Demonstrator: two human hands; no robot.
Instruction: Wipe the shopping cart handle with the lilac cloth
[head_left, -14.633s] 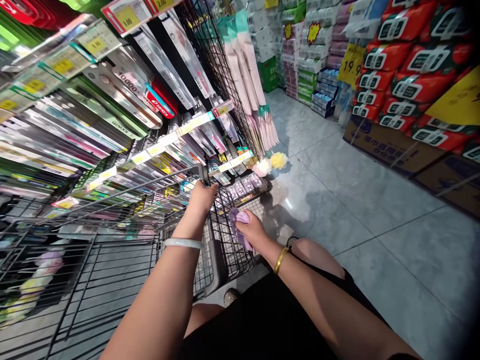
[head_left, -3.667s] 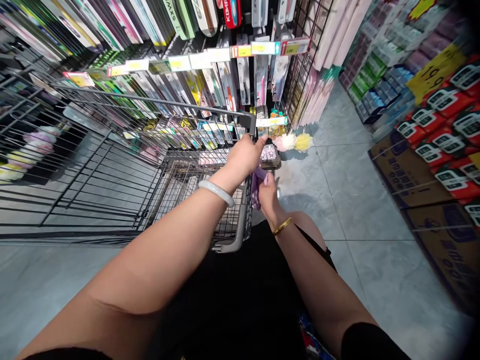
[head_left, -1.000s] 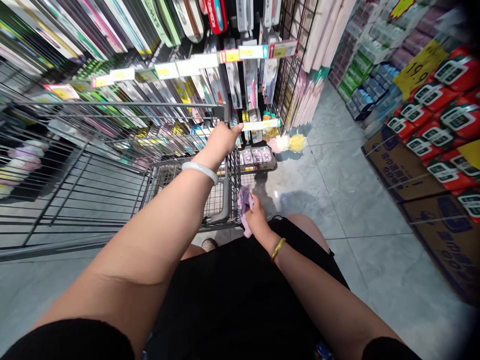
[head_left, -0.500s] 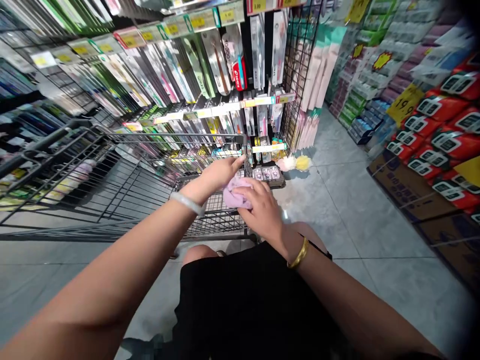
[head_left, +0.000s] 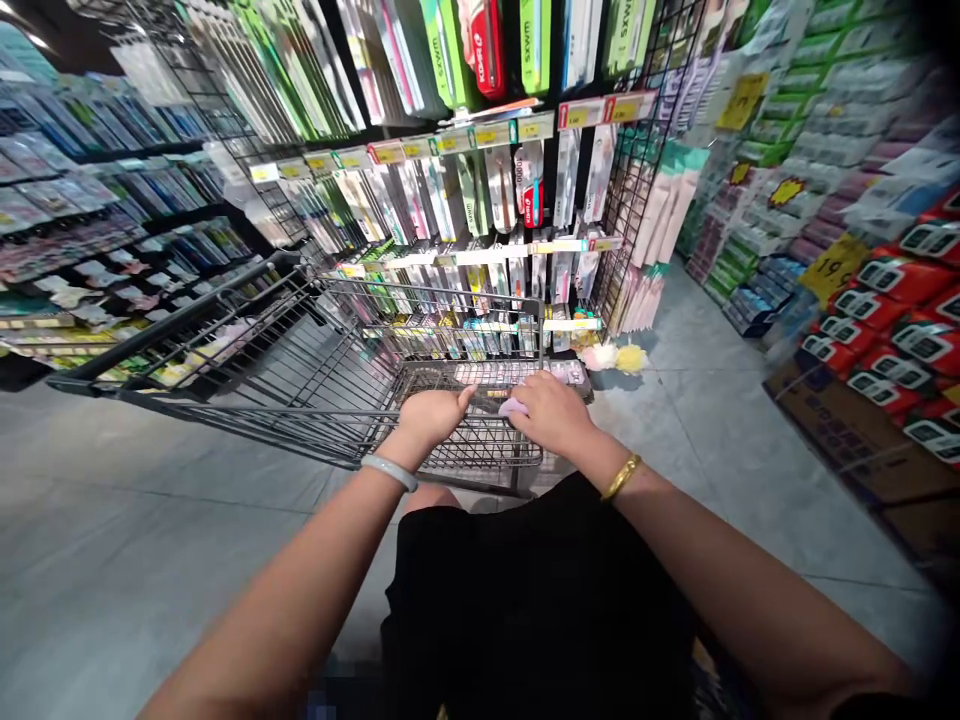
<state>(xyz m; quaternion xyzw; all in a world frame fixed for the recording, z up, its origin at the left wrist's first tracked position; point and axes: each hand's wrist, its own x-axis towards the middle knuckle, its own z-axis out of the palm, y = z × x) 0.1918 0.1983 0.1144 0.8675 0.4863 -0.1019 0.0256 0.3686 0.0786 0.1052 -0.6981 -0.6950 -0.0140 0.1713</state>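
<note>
A dark wire shopping cart (head_left: 322, 370) stands in front of me, tipped on its side toward the shelves. My left hand (head_left: 431, 415), with a pale bangle at the wrist, is closed on the cart's near wire edge. Beside it my right hand (head_left: 551, 412), with a gold bangle at the wrist, presses a small purple cloth (head_left: 513, 407) against the same edge, fingers curled over it. Most of the cloth is hidden under the hand.
Racks of hanging toothbrush packs (head_left: 465, 190) with yellow price tags fill the wall behind the cart. Two fluffy balls (head_left: 616, 357) lie on the grey tile floor by the rack's foot. Stacked red packs on cardboard boxes (head_left: 900, 340) line the right side of the aisle.
My right hand has brought the purple cloth up from the cart's lower side to its near edge, next to my left hand. My view has lifted, showing more of the shelves.
</note>
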